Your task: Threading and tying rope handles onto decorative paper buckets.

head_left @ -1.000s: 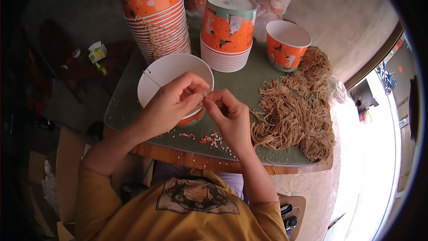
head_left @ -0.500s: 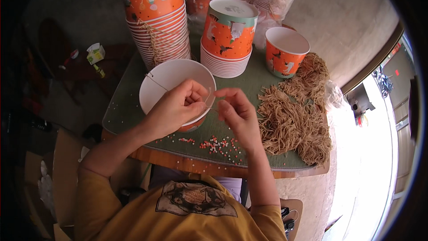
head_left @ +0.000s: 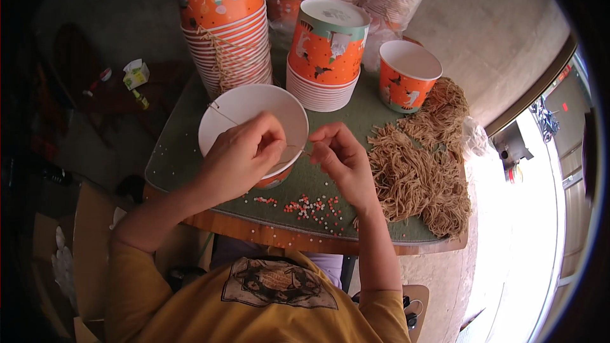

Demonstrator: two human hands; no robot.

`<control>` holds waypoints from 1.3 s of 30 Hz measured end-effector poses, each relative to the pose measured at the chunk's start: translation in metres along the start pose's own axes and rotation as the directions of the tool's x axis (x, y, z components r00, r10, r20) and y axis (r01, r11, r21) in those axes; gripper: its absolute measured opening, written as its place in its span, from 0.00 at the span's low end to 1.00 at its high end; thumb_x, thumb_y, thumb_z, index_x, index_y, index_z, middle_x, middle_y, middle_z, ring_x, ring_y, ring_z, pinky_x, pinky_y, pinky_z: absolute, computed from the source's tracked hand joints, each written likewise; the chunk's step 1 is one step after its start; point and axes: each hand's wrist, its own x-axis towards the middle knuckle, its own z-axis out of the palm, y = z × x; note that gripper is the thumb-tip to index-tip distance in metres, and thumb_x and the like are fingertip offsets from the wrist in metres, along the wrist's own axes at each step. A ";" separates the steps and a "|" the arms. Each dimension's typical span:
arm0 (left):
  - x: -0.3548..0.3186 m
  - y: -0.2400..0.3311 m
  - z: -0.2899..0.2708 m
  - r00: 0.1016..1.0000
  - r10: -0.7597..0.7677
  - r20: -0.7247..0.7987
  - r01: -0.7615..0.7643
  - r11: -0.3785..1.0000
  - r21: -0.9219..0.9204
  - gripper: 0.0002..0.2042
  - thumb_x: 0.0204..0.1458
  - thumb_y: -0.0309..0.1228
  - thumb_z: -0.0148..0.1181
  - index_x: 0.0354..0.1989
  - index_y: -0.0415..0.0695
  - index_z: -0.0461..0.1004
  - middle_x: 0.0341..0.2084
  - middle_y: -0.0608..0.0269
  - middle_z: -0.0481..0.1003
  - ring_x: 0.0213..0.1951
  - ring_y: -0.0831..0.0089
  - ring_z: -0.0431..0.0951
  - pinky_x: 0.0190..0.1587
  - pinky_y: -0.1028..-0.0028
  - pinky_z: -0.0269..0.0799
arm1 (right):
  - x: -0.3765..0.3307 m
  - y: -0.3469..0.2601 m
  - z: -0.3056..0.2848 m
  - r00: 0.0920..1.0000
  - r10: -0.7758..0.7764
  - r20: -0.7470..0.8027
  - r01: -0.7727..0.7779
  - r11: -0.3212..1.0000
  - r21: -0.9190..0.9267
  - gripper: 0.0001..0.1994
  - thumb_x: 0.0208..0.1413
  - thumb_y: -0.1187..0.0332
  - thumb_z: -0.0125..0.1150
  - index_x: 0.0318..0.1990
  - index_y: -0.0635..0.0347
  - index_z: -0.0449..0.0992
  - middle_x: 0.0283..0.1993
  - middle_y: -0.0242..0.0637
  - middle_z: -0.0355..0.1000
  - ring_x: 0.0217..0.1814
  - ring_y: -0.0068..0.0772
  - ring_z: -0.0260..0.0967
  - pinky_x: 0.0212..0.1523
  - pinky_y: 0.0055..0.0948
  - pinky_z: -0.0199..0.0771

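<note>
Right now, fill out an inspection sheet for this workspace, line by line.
Surface: green-topped table with a wooden front edge.
Work items: white-lined paper bucket; thin twine runs from near its rim to the left hand.
Clutter: loose orange and white beads near the front; tangled twine heap at right; inverted bucket stack behind.
Hands: left over the bucket, right hand beside its rim, both pinching twine.
Cables: apparently a white cable, lower right.
Surroundings: cardboard box at left, bright doorway at right.

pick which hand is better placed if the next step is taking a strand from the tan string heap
Probably the right hand: it is nearer the tan string heap. The left hand is farther off, over the open bucket. Both seem to pinch a cord.
</note>
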 end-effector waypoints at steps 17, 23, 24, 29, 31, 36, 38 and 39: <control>0.010 -0.007 0.003 0.970 0.150 0.192 -0.197 0.947 0.255 0.02 0.55 0.23 0.52 0.35 0.39 0.67 0.32 0.57 0.73 0.33 0.57 0.75 0.38 0.66 0.70 | 0.000 -0.004 0.005 0.996 -0.083 0.035 0.088 0.982 -0.166 0.07 0.60 0.76 0.55 0.44 0.63 0.67 0.30 0.29 0.71 0.31 0.14 0.65 0.33 0.19 0.67; 0.009 -0.009 0.009 0.995 -0.038 0.094 0.046 0.995 -0.084 0.02 0.55 0.22 0.52 0.35 0.39 0.68 0.30 0.58 0.75 0.35 0.66 0.78 0.38 0.69 0.72 | -0.001 -0.013 0.008 0.994 -0.069 0.085 0.091 0.954 -0.284 0.08 0.57 0.77 0.56 0.43 0.61 0.67 0.31 0.25 0.69 0.32 0.14 0.63 0.36 0.17 0.65; 0.010 -0.013 0.009 0.990 -0.031 0.139 0.060 0.976 -0.210 0.03 0.55 0.21 0.53 0.36 0.39 0.68 0.30 0.61 0.75 0.35 0.71 0.77 0.39 0.71 0.72 | -0.001 -0.014 0.010 0.993 -0.076 0.090 0.100 0.947 -0.306 0.08 0.57 0.78 0.57 0.43 0.61 0.67 0.31 0.25 0.69 0.32 0.14 0.63 0.35 0.18 0.65; 0.014 -0.008 0.016 0.960 -0.133 0.248 0.254 0.786 -0.564 0.05 0.54 0.21 0.55 0.38 0.37 0.69 0.33 0.67 0.74 0.39 0.79 0.74 0.43 0.76 0.71 | -0.003 -0.011 0.010 0.983 -0.161 0.092 0.183 0.917 -0.354 0.09 0.56 0.78 0.57 0.43 0.60 0.66 0.31 0.28 0.68 0.28 0.15 0.63 0.28 0.18 0.65; 0.017 -0.009 0.015 0.960 -0.127 0.250 0.241 0.828 -0.507 0.06 0.53 0.21 0.56 0.40 0.38 0.70 0.34 0.65 0.73 0.40 0.78 0.74 0.45 0.77 0.70 | -0.003 -0.013 0.008 0.985 -0.129 0.118 0.161 0.934 -0.320 0.10 0.56 0.78 0.57 0.44 0.59 0.66 0.31 0.27 0.68 0.29 0.15 0.64 0.29 0.18 0.65; 0.019 -0.004 0.018 0.912 -0.259 0.318 0.403 0.703 -0.586 0.07 0.53 0.23 0.56 0.40 0.39 0.70 0.33 0.64 0.73 0.40 0.79 0.74 0.44 0.78 0.70 | -0.003 -0.016 -0.004 0.984 -0.112 0.136 0.124 0.989 -0.076 0.10 0.58 0.77 0.56 0.44 0.59 0.65 0.34 0.26 0.68 0.35 0.14 0.66 0.35 0.17 0.66; 0.020 -0.003 0.017 0.881 -0.284 0.378 0.462 0.682 -0.567 0.07 0.53 0.23 0.56 0.41 0.39 0.70 0.33 0.64 0.73 0.40 0.78 0.74 0.43 0.78 0.70 | 0.000 -0.017 -0.009 0.984 -0.099 0.148 0.098 0.995 0.015 0.09 0.59 0.76 0.55 0.45 0.60 0.64 0.37 0.27 0.68 0.39 0.15 0.67 0.39 0.17 0.67; 0.020 -0.003 0.017 0.871 -0.285 0.400 0.479 0.671 -0.566 0.07 0.54 0.24 0.56 0.40 0.39 0.70 0.33 0.65 0.73 0.38 0.79 0.74 0.43 0.79 0.70 | 0.001 -0.015 -0.010 0.984 -0.100 0.149 0.098 0.995 0.015 0.09 0.59 0.76 0.55 0.45 0.60 0.64 0.37 0.27 0.68 0.39 0.15 0.67 0.39 0.17 0.67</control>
